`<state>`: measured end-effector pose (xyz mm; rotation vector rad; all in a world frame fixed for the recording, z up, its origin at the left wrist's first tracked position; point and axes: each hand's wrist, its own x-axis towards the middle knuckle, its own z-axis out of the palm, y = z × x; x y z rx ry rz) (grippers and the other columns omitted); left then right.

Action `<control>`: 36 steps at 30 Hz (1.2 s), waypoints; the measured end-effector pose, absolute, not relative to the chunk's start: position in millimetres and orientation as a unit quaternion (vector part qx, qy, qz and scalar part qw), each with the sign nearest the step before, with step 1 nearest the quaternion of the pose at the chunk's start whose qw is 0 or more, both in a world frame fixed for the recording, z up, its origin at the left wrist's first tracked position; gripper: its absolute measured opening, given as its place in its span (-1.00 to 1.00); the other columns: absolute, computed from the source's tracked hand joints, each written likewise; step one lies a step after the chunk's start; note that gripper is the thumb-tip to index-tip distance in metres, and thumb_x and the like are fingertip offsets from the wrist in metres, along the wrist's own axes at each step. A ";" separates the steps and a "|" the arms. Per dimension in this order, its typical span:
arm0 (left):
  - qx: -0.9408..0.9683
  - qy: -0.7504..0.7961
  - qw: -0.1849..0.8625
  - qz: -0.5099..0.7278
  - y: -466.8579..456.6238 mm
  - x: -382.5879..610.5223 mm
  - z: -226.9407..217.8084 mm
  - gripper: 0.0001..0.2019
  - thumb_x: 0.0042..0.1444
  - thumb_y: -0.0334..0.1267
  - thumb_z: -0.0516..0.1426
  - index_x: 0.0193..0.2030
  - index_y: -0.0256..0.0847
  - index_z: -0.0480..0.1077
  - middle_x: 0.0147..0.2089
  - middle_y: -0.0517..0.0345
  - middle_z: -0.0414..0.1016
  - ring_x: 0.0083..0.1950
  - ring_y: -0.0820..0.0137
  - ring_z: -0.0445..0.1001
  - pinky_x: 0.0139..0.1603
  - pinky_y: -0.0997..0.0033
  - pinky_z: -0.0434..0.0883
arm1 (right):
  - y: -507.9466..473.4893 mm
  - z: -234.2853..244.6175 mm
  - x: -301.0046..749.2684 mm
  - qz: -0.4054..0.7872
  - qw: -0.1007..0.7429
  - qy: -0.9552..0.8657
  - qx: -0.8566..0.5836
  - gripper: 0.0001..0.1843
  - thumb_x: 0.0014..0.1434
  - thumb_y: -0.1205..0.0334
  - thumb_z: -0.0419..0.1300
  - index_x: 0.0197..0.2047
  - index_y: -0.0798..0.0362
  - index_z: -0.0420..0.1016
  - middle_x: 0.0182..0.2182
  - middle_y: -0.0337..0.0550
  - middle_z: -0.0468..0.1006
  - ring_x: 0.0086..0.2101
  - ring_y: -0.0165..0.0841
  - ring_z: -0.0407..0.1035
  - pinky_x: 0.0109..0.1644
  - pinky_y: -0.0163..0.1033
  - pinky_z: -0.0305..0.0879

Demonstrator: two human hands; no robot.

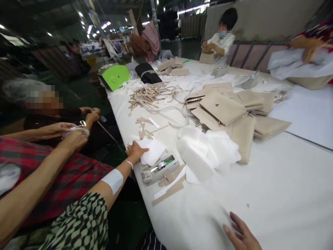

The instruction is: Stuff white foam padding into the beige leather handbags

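Note:
My left hand [135, 152] reaches out at the table's left edge, on the border of some thin white sheets [153, 151]. Its thumb sticks out over them, apart from the fingers, and I see no grip on a sheet. My right hand [243, 234] hovers at the bottom of the view over the white tabletop [273, 194], fingers spread, holding nothing. Between the two hands stand a grey tape dispenser [160, 169], beige and white strips [170, 187], and a loose heap of soft white sheets [205, 149].
Beige bags [223, 107] are piled mid-table, with tangled straps [148, 95] behind to the left. Farther back are a green object [116, 77] and a black bundle [147, 73]. Co-workers' hands [75, 135] work close on my left; others sit across.

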<state>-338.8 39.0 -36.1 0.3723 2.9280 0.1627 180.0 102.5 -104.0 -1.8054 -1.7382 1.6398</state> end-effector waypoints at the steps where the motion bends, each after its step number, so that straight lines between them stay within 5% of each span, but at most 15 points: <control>1: 0.155 0.983 0.089 0.047 40.8 -340.6 -42.9 -0.06 -0.29 0.14 0.27 0.17 -0.29 0.02 0.07 -0.27 0.30 0.18 -0.12 0.16 0.08 -0.02 0.17 | 112.3 -88.6 162.0 0.556 0.093 -0.568 -0.599 -0.16 -0.12 -0.19 0.22 0.17 0.05 0.21 0.16 0.05 0.30 0.07 -0.05 0.29 0.13 -0.01 0.29; 6: 0.254 0.964 0.031 0.072 53.8 -338.9 -65.1 -0.15 -0.22 -0.05 0.29 0.20 -0.22 0.00 0.05 -0.17 0.32 0.15 -0.07 0.21 0.11 -0.06 0.16 | 161.7 -69.8 66.8 0.558 0.140 -0.539 -0.615 0.04 -0.20 -0.15 0.28 0.24 0.21 0.06 0.18 0.22 0.24 0.04 -0.01 0.30 0.02 -0.05 0.34; 11: 0.296 0.898 0.134 0.296 69.2 -347.3 -58.7 -0.20 -0.24 -0.25 0.28 0.18 -0.21 0.04 -0.04 0.01 0.32 -0.07 0.24 0.39 -0.03 0.18 0.39 | 176.0 -101.0 28.3 0.540 0.172 -0.567 -0.598 -0.43 -0.10 -0.04 0.25 -0.10 0.20 0.39 -0.26 0.04 0.56 -0.29 -0.14 0.45 -0.18 -0.10 0.36; 15: 0.286 0.851 0.130 0.421 87.5 -345.4 -6.1 -0.21 -0.31 -0.22 0.31 0.13 -0.21 0.13 -0.20 0.19 0.34 -0.21 0.35 0.39 -0.11 0.20 0.46 | 167.2 -106.4 41.1 0.594 0.215 -0.546 -0.550 -0.51 -0.06 -0.01 0.25 -0.13 0.15 0.43 -0.26 -0.03 0.57 -0.26 -0.17 0.44 -0.16 -0.15 0.36; 18: 0.314 0.770 0.099 0.546 103.6 -314.7 45.3 -0.24 -0.25 -0.14 0.32 0.14 -0.12 0.13 -0.05 0.24 0.36 -0.07 0.36 0.38 0.00 0.16 0.43 | 167.9 -102.2 69.5 0.594 0.258 -0.532 -0.546 -0.57 -0.01 -0.05 0.22 -0.20 0.12 0.49 -0.26 -0.06 0.58 -0.22 -0.19 0.43 -0.09 -0.15 0.34; 21: 0.368 0.674 0.253 0.588 117.0 -252.2 61.3 -0.27 -0.19 -0.17 0.31 0.16 -0.06 0.13 0.00 0.19 0.40 -0.06 0.31 0.43 -0.11 0.27 0.49 | 191.7 -95.2 101.8 0.529 0.336 -0.481 -0.613 -0.56 0.00 -0.10 0.20 -0.24 0.12 0.51 -0.33 -0.08 0.57 -0.27 -0.21 0.41 -0.11 -0.14 0.35; 24: 0.466 0.594 0.428 0.497 124.3 -178.8 22.7 -0.32 -0.13 -0.23 0.25 0.18 -0.13 0.13 0.00 0.02 0.44 -0.08 0.21 0.48 -0.15 0.24 0.52 | 241.9 -83.4 123.5 0.487 0.391 -0.424 -0.656 -0.43 -0.05 -0.13 0.23 -0.10 0.15 0.44 -0.20 -0.01 0.54 -0.21 -0.19 0.40 -0.07 -0.11 0.35; 31: 0.604 0.740 -0.001 0.295 122.6 -92.4 -86.2 -0.41 0.09 -0.41 -0.03 0.30 -0.13 0.02 0.13 -0.07 0.33 0.16 0.13 0.30 0.08 0.03 0.37 | 370.0 -62.1 111.2 0.487 0.337 -0.471 -0.654 -0.14 -0.20 -0.13 0.34 0.12 0.16 0.29 0.13 0.17 0.30 0.03 -0.11 0.30 0.06 -0.07 0.28; 36: 0.658 0.704 -0.115 0.242 122.0 -93.3 -100.7 -0.43 0.12 -0.36 0.00 0.30 -0.17 0.03 0.23 -0.01 0.25 0.30 0.12 0.10 0.26 0.01 0.13 | 408.2 -73.6 81.3 0.575 0.311 -0.458 -0.603 -0.22 -0.24 0.00 0.38 0.03 0.18 0.31 -0.16 0.10 0.53 -0.28 -0.20 0.44 -0.24 -0.10 0.39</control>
